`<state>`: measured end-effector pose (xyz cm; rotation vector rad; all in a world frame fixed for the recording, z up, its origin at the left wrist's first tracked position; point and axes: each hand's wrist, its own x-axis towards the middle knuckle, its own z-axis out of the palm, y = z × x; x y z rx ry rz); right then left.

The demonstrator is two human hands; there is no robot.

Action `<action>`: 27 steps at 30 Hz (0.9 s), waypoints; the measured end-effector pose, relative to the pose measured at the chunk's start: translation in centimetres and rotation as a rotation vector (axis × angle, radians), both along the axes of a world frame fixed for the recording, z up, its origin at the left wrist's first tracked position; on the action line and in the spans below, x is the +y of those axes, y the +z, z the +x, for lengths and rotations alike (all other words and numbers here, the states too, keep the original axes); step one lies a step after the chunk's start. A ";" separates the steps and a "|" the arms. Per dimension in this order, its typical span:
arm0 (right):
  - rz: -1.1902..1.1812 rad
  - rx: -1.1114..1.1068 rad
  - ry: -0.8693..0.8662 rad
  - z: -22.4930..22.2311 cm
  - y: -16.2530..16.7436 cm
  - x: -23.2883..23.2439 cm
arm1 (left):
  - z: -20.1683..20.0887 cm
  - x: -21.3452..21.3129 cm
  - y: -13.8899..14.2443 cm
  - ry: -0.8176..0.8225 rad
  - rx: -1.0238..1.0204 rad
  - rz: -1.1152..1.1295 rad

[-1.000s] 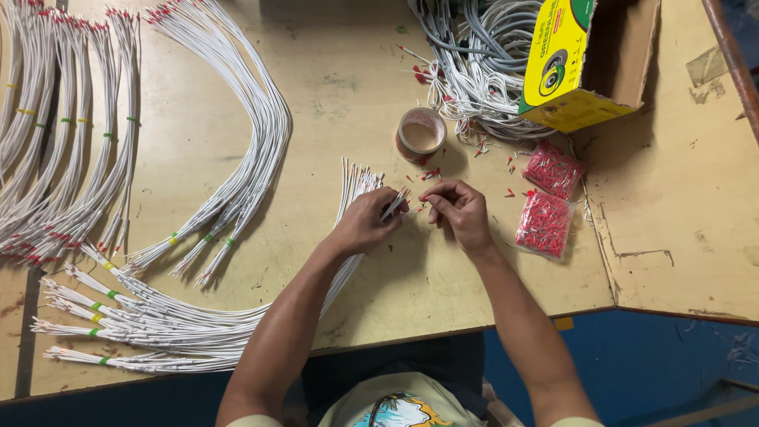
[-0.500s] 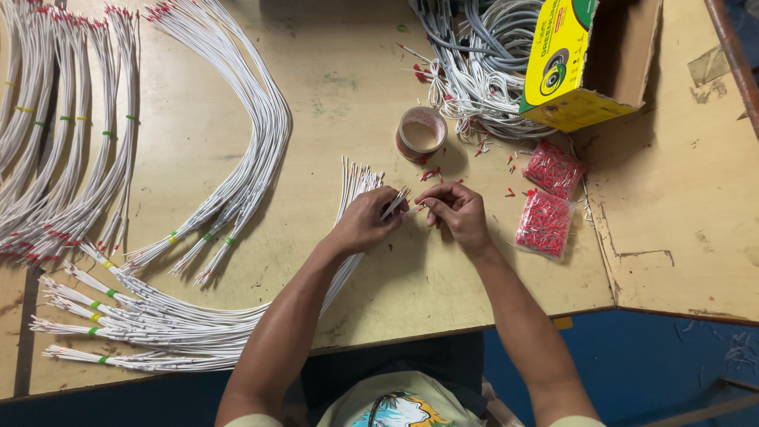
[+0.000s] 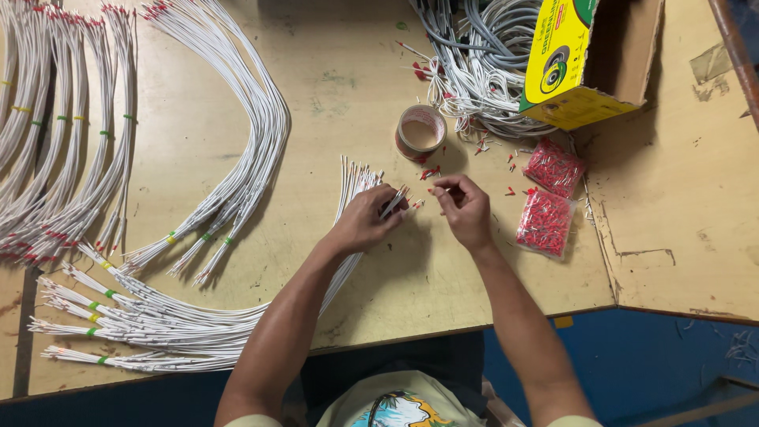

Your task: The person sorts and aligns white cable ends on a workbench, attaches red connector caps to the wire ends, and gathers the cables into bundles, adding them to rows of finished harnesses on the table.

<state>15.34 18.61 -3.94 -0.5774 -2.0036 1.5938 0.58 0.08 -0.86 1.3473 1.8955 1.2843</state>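
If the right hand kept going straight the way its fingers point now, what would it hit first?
The right hand points left toward the left hand, so it would most likely meet the white wire ends held there first; the gap between them is small.

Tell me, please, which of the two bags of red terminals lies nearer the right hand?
The lower bag, beside the right hand; the upper bag lies closer to the yellow box.
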 end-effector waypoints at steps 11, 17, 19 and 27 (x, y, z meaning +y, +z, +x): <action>0.630 -0.330 -0.046 -1.0 1.5 -0.5 | 0.0 0.0 -0.8 0.049 0.020 0.010; 0.606 -0.345 -0.064 -0.9 0.7 -0.4 | 0.0 0.1 -0.9 0.062 0.003 0.019; 0.523 -0.265 -0.085 -0.7 0.2 -0.4 | 0.0 0.2 -0.9 0.069 0.024 0.013; -0.181 0.003 0.017 -0.2 -1.8 0.0 | -0.1 0.2 -1.1 0.088 0.060 0.015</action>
